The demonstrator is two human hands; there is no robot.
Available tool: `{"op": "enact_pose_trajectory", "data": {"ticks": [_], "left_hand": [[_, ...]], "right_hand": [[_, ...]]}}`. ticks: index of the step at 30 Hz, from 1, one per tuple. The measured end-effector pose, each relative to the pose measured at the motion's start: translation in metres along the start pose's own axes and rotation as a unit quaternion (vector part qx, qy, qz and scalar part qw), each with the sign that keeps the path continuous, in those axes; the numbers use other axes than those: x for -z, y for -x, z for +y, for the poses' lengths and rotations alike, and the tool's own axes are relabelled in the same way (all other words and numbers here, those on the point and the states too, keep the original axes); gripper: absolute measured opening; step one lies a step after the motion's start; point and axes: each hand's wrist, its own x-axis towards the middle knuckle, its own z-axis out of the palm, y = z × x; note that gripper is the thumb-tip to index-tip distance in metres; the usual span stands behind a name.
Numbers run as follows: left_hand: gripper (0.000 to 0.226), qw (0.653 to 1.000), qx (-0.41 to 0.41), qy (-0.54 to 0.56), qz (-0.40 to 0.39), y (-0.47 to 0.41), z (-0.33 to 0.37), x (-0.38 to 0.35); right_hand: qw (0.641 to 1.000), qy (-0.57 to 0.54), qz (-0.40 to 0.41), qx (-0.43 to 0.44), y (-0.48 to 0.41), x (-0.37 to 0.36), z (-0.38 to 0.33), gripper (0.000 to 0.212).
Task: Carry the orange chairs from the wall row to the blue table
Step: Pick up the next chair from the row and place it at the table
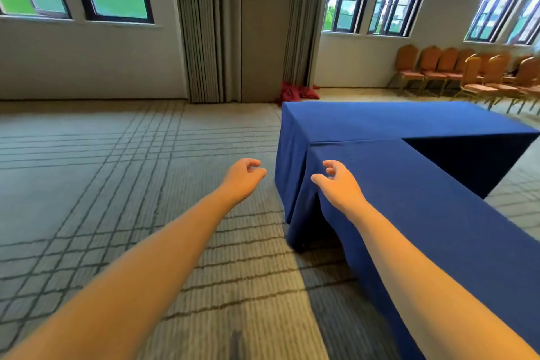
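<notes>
Chairs [432, 67] stand by the wall [350, 61] — well beyond the curled fingers [329, 164].

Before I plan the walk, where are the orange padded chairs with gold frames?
The orange padded chairs stand far right in the head view, against the wall below the windows, beyond the blue-clothed table.

Your bare arms stretch forward side by side. Your left hand [244, 174] and right hand [336, 178] hang apart, palms down, fingers [328, 165] loosely curled, holding nothing.
</notes>
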Motion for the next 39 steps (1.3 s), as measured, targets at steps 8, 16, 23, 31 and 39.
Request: {"op": "enact_pose_trajectory", "data": {"ticks": [8,16,23,31,39], "left_hand": [[0.037,1.000,-0.007,0.011,0.026,-0.154,0.035,-0.006],[0.035,0.999,-0.027,0.011,0.027,-0.327,0.031,0.004],[0.036,0.999,-0.040,0.012,-0.010,-0.523,0.027,0.060],[0.038,0.997,-0.011,0.040,-0.058,-0.690,0.009,0.100],[0.037,0.998,-0.006,0.027,-0.056,-0.887,-0.021,0.119]], "right_hand": [[1.000,-0.015,-0.007,0.021,-0.154,-0.004,-0.013,0.059],[1.000,-0.011,0.010,0.012,-0.326,-0.040,-0.027,0.059],[0.999,-0.018,0.046,-0.005,-0.502,-0.099,-0.064,0.060],[0.997,-0.021,0.033,-0.061,-0.652,-0.160,-0.077,0.063],[0.998,-0.014,0.027,-0.054,-0.846,-0.214,-0.093,0.060]]}}
